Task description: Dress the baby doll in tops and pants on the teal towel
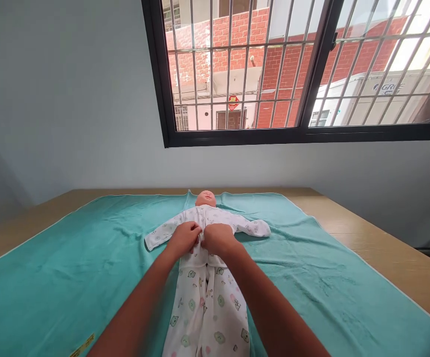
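Note:
A baby doll (206, 198) lies on its back, head toward the wall, dressed in a white printed baby shirt (250, 226) with its sleeves spread out to both sides. White patterned baby pants (220, 307) cover its legs. Over the doll's chest, my left hand (185, 238) pinches the front edge of the shirt. Close beside it, my right hand (216, 239) is closed on the other side of the same front opening. Whatever fastening lies between the fingertips is hidden by my hands.
A teal blanket (88, 258) is spread under the doll over a wooden table (363, 233). A grey-white wall (106, 124) stands behind the table's far edge. Above it is a barred window with a black frame (237, 138). A yellow tag (83, 345) lies at the lower left.

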### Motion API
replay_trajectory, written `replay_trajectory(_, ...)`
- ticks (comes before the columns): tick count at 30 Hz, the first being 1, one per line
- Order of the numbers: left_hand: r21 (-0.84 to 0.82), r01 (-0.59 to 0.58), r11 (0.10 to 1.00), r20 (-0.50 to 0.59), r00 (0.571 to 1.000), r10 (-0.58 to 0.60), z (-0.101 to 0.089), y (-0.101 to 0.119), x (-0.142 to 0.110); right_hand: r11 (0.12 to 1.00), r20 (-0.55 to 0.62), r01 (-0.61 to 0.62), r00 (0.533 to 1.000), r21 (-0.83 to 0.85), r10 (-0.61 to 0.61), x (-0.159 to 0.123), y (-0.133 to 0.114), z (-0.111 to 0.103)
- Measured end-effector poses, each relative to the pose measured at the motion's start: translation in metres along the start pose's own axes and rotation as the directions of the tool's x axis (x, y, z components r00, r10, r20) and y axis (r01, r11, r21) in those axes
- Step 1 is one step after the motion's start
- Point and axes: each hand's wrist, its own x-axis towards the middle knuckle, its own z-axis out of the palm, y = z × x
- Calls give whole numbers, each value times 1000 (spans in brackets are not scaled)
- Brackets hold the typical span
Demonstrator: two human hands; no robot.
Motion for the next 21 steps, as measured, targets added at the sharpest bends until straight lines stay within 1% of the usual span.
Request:
replay_trajectory(1,15,5,1000,56,998,-6,-4,4,7,1000,26,3,1000,-6,-3,0,2,0)
replay_trajectory(2,20,7,1000,89,996,-9,-8,7,11,1000,66,2,998,-7,-2,0,5,-1)
replay_trajectory(4,53,6,999,131,991,-13,-12,12,14,1000,150,5,989,25,-8,2,16,-5)
replay_trajectory(6,154,-38,987,177,984,10,-12,14,12,996,212,-8,977,84,-10,6,29,-10)
replay_trajectory(8,300,-116,947,178,982,64,-10,14,9,991,225,-41,974,126,12,12,40,-11)
replay_trajectory(10,414,-159,896,139,984,111,-8,13,7,987,207,-72,978,144,41,17,45,-9)
replay_trajectory(11,440,-165,883,119,985,125,-7,12,7,986,186,-82,981,143,54,18,45,-8)
replay_trajectory(13,414,-176,893,123,983,137,-8,10,7,987,132,-96,988,127,79,19,42,-4)
replay_trajectory(15,328,-174,929,156,979,128,-11,10,7,989,78,-109,992,101,101,18,36,-1)
replay_trajectory(17,277,-152,949,167,980,108,-13,10,7,991,46,-111,993,77,108,16,31,1)
replay_trajectory(18,273,-151,950,160,981,110,-13,10,7,992,35,-111,993,67,109,16,29,2)
replay_trajectory(21,307,-190,933,109,981,163,-8,9,8,994,13,-106,994,39,106,16,27,6)
